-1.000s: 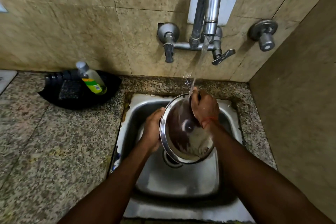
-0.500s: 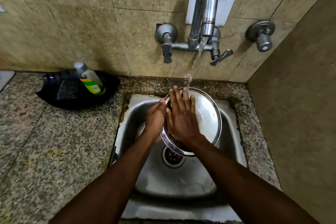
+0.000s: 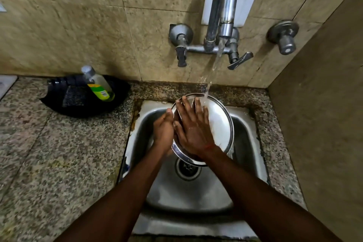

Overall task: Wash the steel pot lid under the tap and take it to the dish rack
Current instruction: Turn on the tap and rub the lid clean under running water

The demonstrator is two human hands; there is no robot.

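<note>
The round steel pot lid [image 3: 220, 124] is held tilted over the steel sink [image 3: 245, 143], with its inner face towards me. My left hand [image 3: 164, 129] grips the lid's left rim. My right hand [image 3: 193, 129] lies flat on the lid's face with the fingers spread. Water runs from the tap [image 3: 224, 6] and strikes the lid's top edge beside my right fingertips. The lower part of the lid is hidden behind my right wrist. No dish rack is in view.
A black tray [image 3: 59, 102] with a soap bottle [image 3: 99, 84] and a scrub pad stands on the granite counter [image 3: 49, 153] at the back left. Tap handles [image 3: 181, 53] and a wall valve [image 3: 283, 37] project from the tiled wall. A side wall closes the right.
The lid has tilted from facing left to facing me. My right hand went from gripping the top rim to lying flat and spread on the lid's face, and has stayed there.
</note>
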